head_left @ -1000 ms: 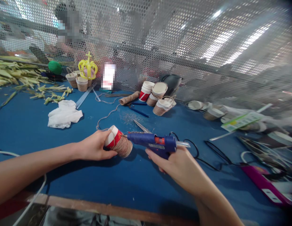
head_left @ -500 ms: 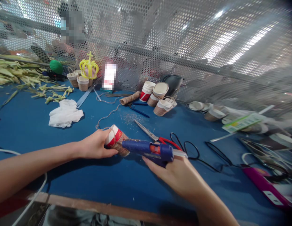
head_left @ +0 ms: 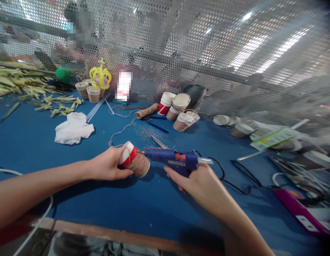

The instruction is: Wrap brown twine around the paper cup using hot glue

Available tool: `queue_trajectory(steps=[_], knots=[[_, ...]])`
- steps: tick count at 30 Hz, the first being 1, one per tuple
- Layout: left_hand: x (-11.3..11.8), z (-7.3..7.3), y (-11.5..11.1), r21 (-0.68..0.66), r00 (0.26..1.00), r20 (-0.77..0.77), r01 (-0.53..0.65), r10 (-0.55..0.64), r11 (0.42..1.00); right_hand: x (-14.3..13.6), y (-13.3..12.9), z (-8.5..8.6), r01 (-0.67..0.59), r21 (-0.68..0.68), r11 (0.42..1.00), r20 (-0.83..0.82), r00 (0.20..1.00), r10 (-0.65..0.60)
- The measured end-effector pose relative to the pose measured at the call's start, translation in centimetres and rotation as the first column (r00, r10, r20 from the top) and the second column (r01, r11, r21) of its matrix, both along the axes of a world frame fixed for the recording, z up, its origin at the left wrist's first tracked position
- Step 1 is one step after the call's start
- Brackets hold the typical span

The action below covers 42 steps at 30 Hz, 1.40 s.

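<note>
My left hand point(head_left: 110, 164) is closed around a small paper cup point(head_left: 139, 165), tilted on its side, its lower part wound with brown twine and a red and white band still showing. Twine point(head_left: 122, 131) trails from the cup back to a twine roll point(head_left: 147, 111). In my right hand point(head_left: 193, 179) is a blue hot glue gun point(head_left: 170, 160), with a clear glue stick poking from its rear. The gun's nozzle is at the cup, near the edge of the wound twine. Behind the gun lie scissors point(head_left: 158, 141), their handles mostly hidden.
Several twine-wrapped cups point(head_left: 182, 121) stand at the back beside a stack of paper cups point(head_left: 165, 106). A crumpled white cloth or tissue point(head_left: 73, 128) lies left. A yellow crown point(head_left: 101, 78) sits on cups. Black cable point(head_left: 234, 185) runs right, towards a purple power strip point(head_left: 298, 211).
My right hand has moved the glue gun slightly up and right, uncovering more wound twine and covering the scissors' handles. My left hand and the cup have hardly moved.
</note>
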<state>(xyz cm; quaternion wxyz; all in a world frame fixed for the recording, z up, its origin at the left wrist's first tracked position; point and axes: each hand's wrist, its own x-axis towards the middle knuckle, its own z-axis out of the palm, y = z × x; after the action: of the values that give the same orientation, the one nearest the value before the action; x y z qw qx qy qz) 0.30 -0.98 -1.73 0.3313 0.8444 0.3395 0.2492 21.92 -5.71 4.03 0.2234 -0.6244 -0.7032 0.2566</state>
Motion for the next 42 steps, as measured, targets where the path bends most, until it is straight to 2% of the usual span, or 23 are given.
queue_trajectory(steps=[5,10,24,30,36,42], knots=[[0.0,-0.1,0.0,-0.021,1.000,-0.005,-0.009,0.009,1.000,-0.2,0.4,-0.2,0.001,-0.013,1.000,-0.025,1.000,-0.001],[0.0,-0.3,0.1,-0.025,1.000,-0.002,-0.011,0.011,1.000,-0.2,0.8,-0.6,0.034,-0.004,0.999,0.035,0.999,-0.034],[-0.1,-0.3,0.0,-0.041,1.000,0.009,-0.008,0.009,0.999,0.0,0.3,-0.4,0.015,-0.008,1.000,0.040,0.999,-0.015],[0.0,-0.1,0.0,-0.029,0.999,0.021,0.029,-0.028,0.999,0.0,-0.1,-0.1,0.032,-0.049,0.998,-0.011,0.999,-0.032],[0.0,-0.3,0.0,-0.040,0.999,0.036,0.028,-0.027,0.999,0.1,0.0,-0.2,0.015,-0.044,0.999,-0.010,1.000,-0.015],[0.0,-0.2,0.0,-0.032,0.999,0.031,0.017,-0.016,0.999,0.1,-0.2,-0.1,0.031,-0.110,0.994,-0.023,0.999,-0.033]])
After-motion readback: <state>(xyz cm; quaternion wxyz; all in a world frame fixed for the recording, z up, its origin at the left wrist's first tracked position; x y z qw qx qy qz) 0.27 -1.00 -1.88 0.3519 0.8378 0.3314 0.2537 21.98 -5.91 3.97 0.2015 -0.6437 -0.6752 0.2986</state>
